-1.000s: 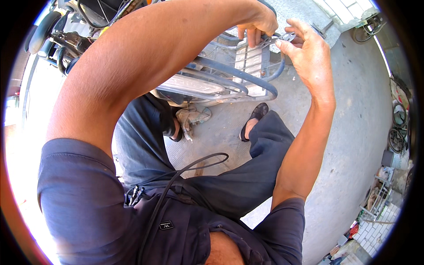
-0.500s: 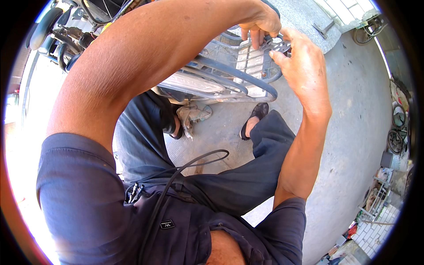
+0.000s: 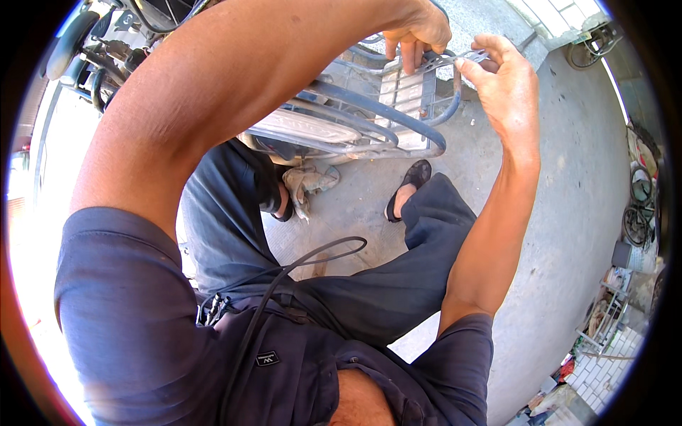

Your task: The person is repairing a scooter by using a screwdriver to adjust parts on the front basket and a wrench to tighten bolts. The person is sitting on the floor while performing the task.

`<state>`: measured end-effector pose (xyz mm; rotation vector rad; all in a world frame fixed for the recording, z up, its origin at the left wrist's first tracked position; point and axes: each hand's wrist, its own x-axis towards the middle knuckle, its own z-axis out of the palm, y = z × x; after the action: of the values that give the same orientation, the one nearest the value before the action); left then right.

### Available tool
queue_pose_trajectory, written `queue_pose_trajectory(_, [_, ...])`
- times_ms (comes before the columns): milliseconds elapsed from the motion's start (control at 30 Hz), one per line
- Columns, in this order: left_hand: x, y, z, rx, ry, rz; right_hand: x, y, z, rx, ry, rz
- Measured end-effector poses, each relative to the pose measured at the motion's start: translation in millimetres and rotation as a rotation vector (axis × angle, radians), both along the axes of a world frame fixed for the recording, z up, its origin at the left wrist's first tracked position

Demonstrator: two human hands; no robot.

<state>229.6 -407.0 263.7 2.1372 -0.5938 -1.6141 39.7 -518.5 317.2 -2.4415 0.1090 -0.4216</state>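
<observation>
Hidden or unclear: the left forearm crosses the upper middle of the frame and covers much of the bicycle behind it; the fisheye rim cuts off the bicycle's front at upper left; the ends of the thin metal strip are partly masked by fingers, so how it joins the rack cannot be told.
Left hand [image 3: 418, 32]: top centre, fingers curled downward and closed over the near end of the flat, perforated grey metal strip [image 3: 455, 58], pressing it against the rack's rear edge.
Right hand [image 3: 506, 89]: upper right of centre, palm toward the camera, thumb and forefinger pinched on the far end of the same strip; the other fingers loosely bent.
Hands together: close to each other, each clamped on one end of the strip, not touching one another.
Strip's place: top of the frame, lying across the back edge of the blue tubular metal bicycle rear rack [image 3: 398, 113].
Rack: upper centre, just below both hands, its blue tubes curving round a pale slatted platform.
Legs: dark blue trousers [image 3: 369, 284] fill the centre; a black sandal [image 3: 410, 186] on the grey concrete floor [image 3: 568, 213] just below the rack.
Rag: a crumpled pale cloth [image 3: 309, 183] on the floor left of the sandal.
Cable: a black cord [image 3: 298, 266] loops across the lap at lower centre.
</observation>
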Motion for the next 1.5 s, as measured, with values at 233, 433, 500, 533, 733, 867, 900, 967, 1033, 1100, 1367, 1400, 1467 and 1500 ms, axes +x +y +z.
queue_pose_trajectory(233, [-10, 3, 16, -0.062, -0.051, -0.009, 10, 3, -3, 0.071, -0.052, 0.056])
queue_pose_trajectory(433, [-10, 0, 10, -0.046, -0.065, 0.038, 4, 8, -12, 0.048, -0.128, 0.074])
queue_pose_trajectory(500, [-8, -3, 7, -0.027, -0.07, 0.064, 3, 5, -17, 0.079, -0.128, 0.074])
queue_pose_trajectory(533, [-6, -3, 6, -0.027, -0.063, 0.056, 3, 3, -20, 0.093, -0.121, 0.073])
queue_pose_trajectory(733, [-7, 1, 4, -0.077, -0.09, -0.001, -6, 13, -20, -0.027, -0.119, 0.044])
queue_pose_trajectory(867, [-4, 3, 5, -0.063, -0.115, 0.02, -11, 18, -16, -0.073, -0.142, 0.052])
queue_pose_trajectory(900, [-3, 6, 5, -0.06, -0.123, 0.025, -12, 22, -13, -0.077, -0.127, 0.046])
queue_pose_trajectory(967, [-18, 3, 19, -0.104, -0.111, -0.047, -20, 18, -10, -0.096, -0.08, -0.015])
queue_pose_trajectory(1033, [-20, 3, 21, -0.098, -0.104, -0.034, -17, 18, -19, -0.22, -0.196, 0.042])
queue_pose_trajectory(1100, [-16, 2, 18, -0.047, -0.093, 0.041, -16, 23, -22, -0.275, -0.283, 0.09])
queue_pose_trajectory(1367, [-21, 3, 19, -0.077, -0.101, -0.022, -8, 7, -17, -0.023, -0.206, -0.015])
queue_pose_trajectory(1400, [-22, 10, 21, -0.069, -0.106, -0.018, 3, 7, -19, 0.082, -0.206, 0.001])
queue_pose_trajectory(1467, [-24, 10, 26, -0.069, -0.104, -0.045, 14, 1, -22, 0.286, -0.194, -0.003])
queue_pose_trajectory(1500, [-24, 17, 30, -0.065, -0.105, -0.054, 10, 11, -16, 0.24, -0.233, 0.005])
